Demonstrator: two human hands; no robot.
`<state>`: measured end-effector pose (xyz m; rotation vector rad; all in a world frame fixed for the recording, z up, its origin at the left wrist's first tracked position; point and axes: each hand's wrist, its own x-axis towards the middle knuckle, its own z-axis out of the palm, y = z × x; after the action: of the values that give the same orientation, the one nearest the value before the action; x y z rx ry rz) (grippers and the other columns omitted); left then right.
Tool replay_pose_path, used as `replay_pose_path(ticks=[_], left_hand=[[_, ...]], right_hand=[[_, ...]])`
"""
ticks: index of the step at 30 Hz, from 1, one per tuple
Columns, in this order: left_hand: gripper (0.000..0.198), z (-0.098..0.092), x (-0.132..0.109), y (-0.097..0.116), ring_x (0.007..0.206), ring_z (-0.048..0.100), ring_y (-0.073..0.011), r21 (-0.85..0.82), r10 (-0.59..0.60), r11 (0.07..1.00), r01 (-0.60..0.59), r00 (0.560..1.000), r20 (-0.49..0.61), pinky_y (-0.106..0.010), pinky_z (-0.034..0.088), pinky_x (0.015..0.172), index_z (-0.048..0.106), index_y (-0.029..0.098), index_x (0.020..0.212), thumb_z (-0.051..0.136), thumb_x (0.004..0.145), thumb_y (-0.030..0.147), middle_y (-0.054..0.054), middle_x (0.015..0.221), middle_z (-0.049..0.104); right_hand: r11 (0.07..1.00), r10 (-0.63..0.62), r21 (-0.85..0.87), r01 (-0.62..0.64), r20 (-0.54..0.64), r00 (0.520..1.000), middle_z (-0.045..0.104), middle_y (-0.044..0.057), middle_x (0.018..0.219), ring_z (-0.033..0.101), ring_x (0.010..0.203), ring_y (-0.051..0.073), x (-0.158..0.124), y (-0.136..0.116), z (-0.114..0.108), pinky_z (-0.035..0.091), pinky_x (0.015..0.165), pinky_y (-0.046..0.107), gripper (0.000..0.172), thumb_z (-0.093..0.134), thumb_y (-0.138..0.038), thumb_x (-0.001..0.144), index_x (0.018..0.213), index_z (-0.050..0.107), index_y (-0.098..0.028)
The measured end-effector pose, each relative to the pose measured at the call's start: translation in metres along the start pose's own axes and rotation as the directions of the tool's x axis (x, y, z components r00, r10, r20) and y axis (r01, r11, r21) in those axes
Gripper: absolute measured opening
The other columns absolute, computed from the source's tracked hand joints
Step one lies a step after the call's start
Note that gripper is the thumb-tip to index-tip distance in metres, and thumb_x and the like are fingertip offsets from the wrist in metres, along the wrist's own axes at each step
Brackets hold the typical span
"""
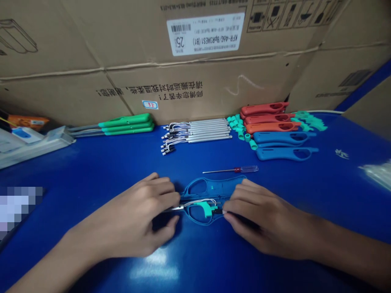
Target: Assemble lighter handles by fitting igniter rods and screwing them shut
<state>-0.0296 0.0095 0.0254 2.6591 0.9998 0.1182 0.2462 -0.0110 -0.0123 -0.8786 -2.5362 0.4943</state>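
Note:
Two halves of a blue lighter casing (200, 222) lie side by side, opened out, between my hands. In the nearer half sit a green trigger (208, 209), white wires (201, 201) and a black part (218, 211). A silver metal tube (177, 208) runs out to the left under my left hand (152, 215), whose fingers curl over it and the casing's left end; the thumb stands a little apart below. My right hand (259, 211) is closed at the casing's right end, thumb and forefinger pinching by the black part. Its fingers hide that end.
Behind the casing lies a screwdriver (244, 169). Farther back are green lighters (128, 124), metal tubes with wires (210, 131), teal rings (240, 126), red casings (262, 109), blue casings (275, 154) and teal triggers (311, 121). Small screws (342, 154) lie right. A cardboard wall (128, 44) closes the back.

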Motion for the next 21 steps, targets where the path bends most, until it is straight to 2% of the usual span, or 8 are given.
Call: replay_pose_path(ticks=[5, 9, 12, 16, 21], left_hand=[[0.019, 0.011, 0.005, 0.003, 0.070, 0.056, -0.0197, 0.099, 0.068, 0.994, -0.053, 0.984, -0.164, -0.043, 0.043, 0.081, 0.062, 0.019, 0.076, 0.057, 0.089, 0.032, -0.002, 0.071, 0.058], [0.012, 0.022, 0.007, 0.011, 0.083, 0.058, -0.0205, 0.057, 0.125, 0.992, -0.112, 0.932, -0.341, -0.041, 0.044, 0.084, 0.065, 0.017, 0.094, 0.064, 0.087, 0.027, -0.006, 0.088, 0.066], [0.017, 0.032, 0.010, 0.019, 0.087, 0.058, -0.0197, 0.002, 0.137, 0.989, -0.147, 0.918, -0.373, -0.040, 0.045, 0.085, 0.064, 0.017, 0.106, 0.061, 0.090, 0.017, -0.007, 0.097, 0.068], [0.017, 0.043, 0.013, 0.024, 0.090, 0.060, -0.0195, -0.070, 0.081, 0.991, -0.118, 0.918, -0.389, -0.042, 0.046, 0.092, 0.063, 0.017, 0.108, 0.059, 0.091, 0.014, -0.007, 0.099, 0.067], [0.021, 0.047, 0.014, 0.021, 0.096, 0.062, -0.0196, -0.140, 0.071, 0.980, -0.140, 0.908, -0.414, -0.041, 0.049, 0.097, 0.061, 0.014, 0.111, 0.062, 0.090, 0.013, -0.008, 0.102, 0.066]], right_hand=[[1.000, 0.002, 0.001, -0.002, -0.003, 1.000, 0.061, 0.002, 0.078, 0.053, 0.071, 0.015, -0.001, 0.001, 0.001, 0.042, 0.086, 0.036, 0.023, 0.046, -0.017, 0.098, 0.088, 0.067, -0.015], [1.000, -0.005, 0.002, 0.005, -0.014, 1.000, 0.061, 0.002, 0.078, 0.053, 0.071, 0.015, -0.002, 0.002, 0.001, 0.042, 0.086, 0.035, 0.022, 0.047, -0.017, 0.098, 0.088, 0.067, -0.015], [1.000, -0.012, 0.001, 0.012, -0.020, 1.000, 0.061, 0.003, 0.078, 0.054, 0.072, 0.015, -0.002, 0.001, 0.001, 0.042, 0.087, 0.035, 0.022, 0.047, -0.016, 0.098, 0.088, 0.067, -0.015], [1.000, -0.016, 0.008, 0.016, -0.025, 1.000, 0.062, 0.003, 0.078, 0.054, 0.072, 0.016, -0.002, 0.000, 0.001, 0.043, 0.086, 0.035, 0.022, 0.047, -0.015, 0.097, 0.089, 0.067, -0.014], [1.000, -0.016, 0.000, 0.016, -0.018, 1.000, 0.062, 0.004, 0.080, 0.054, 0.073, 0.016, -0.001, 0.001, 0.001, 0.042, 0.087, 0.036, 0.022, 0.047, -0.016, 0.098, 0.090, 0.067, -0.013]])
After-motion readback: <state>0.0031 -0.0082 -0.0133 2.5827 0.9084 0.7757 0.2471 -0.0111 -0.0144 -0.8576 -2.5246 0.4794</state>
